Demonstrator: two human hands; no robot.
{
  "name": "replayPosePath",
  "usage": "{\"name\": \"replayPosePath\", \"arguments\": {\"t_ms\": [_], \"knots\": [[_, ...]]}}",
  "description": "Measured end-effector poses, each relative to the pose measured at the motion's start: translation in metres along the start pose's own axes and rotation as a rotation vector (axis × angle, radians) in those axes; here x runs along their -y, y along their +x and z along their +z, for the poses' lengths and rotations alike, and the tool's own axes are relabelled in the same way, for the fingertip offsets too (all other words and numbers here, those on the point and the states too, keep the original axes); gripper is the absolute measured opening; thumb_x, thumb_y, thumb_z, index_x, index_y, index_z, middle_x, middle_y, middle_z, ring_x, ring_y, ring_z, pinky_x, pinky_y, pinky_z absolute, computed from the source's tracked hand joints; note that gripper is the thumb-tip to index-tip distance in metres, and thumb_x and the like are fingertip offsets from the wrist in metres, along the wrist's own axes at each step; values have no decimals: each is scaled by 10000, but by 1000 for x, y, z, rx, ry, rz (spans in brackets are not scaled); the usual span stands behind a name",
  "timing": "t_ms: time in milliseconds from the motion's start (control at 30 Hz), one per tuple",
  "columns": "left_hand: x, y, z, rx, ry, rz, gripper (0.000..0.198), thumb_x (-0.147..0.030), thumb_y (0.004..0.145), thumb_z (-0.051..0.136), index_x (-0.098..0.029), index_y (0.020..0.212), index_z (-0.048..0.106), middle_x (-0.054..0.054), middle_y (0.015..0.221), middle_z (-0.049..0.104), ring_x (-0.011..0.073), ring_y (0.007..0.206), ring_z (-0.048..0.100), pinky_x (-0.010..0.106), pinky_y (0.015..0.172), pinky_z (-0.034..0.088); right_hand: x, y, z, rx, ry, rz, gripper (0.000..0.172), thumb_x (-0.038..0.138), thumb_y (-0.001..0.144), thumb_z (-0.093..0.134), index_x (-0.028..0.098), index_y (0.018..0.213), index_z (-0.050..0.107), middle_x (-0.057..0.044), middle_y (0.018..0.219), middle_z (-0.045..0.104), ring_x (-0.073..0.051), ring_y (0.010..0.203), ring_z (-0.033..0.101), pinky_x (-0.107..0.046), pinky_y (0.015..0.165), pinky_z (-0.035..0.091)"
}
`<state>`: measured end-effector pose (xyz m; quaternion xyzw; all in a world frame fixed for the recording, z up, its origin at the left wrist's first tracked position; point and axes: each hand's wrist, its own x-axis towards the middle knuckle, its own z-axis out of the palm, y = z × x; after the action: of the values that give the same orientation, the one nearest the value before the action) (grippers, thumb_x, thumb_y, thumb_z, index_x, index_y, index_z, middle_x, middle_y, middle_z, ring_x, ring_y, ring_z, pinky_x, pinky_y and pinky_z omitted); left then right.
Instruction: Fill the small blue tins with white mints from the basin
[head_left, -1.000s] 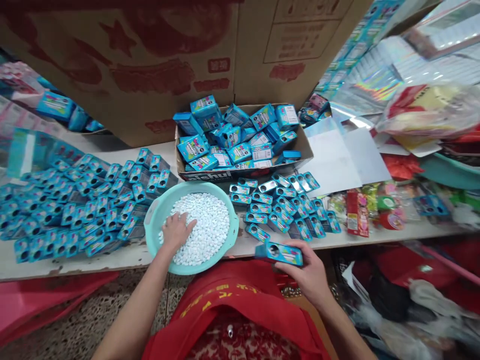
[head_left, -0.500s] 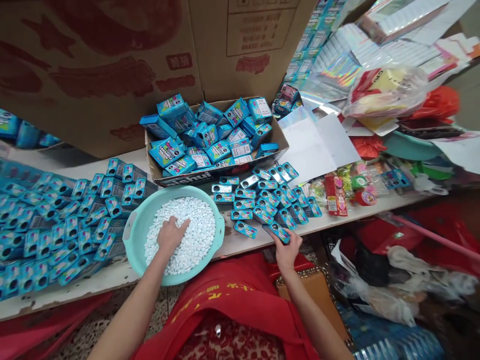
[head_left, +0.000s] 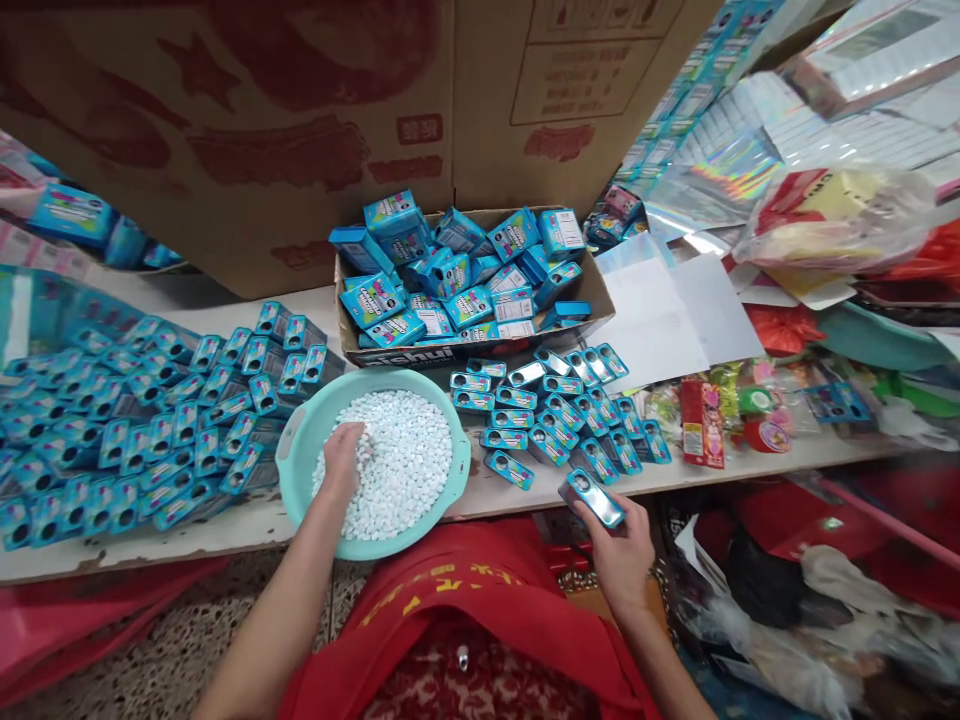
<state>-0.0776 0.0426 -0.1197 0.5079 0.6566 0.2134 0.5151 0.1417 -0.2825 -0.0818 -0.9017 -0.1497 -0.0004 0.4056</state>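
My left hand point(head_left: 343, 460) rests in a teal basin point(head_left: 296, 450) full of small white tablets point(head_left: 405, 460), with its fingers curled into the pile. My right hand point(head_left: 619, 545) grips a small blue tin point(head_left: 592, 497) just off the table's front edge. Just beyond that tin, several more blue tins point(head_left: 559, 410) lie in rows on the white table point(head_left: 225, 525). A cardboard tray point(head_left: 600, 290) behind them holds blue cartons point(head_left: 450, 270).
A large spread of blue tins point(head_left: 127, 430) covers the table's left side. Big brown cardboard boxes point(head_left: 300, 130) stand behind. White paper sheets point(head_left: 675, 320), candy packets point(head_left: 701, 420) and plastic bags point(head_left: 840, 220) lie at the right. A red garment point(head_left: 480, 620) is below.
My right hand set down its first tin, took one from the front of the rows and drew it back toward me. My left hand stayed in the tablets, fingers curling in.
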Motion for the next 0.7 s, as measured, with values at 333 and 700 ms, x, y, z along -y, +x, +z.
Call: {"name": "replayPosePath", "arguments": {"t_ms": [333, 700], "knots": [[2, -1, -26, -7, 462, 251, 279, -357, 719, 511, -195, 908, 636, 86, 1037, 659, 272, 1010, 568, 368, 865, 442, -20, -7, 11, -36, -104, 57, 582, 703, 632, 619, 180, 886, 618, -88, 866, 553, -283, 864, 537, -423, 814, 428], [12, -26, -9, -78, 988, 31, 645, -591, 850, 352, -140, 1294, 480, 229, 1280, 484, 400, 1189, 432, 508, 923, 360, -36, 7, 45, -239, -225, -79, 744, 707, 678, 579, 131, 1149, 585, -174, 922, 498, -396, 994, 436, -565, 882, 354]]}}
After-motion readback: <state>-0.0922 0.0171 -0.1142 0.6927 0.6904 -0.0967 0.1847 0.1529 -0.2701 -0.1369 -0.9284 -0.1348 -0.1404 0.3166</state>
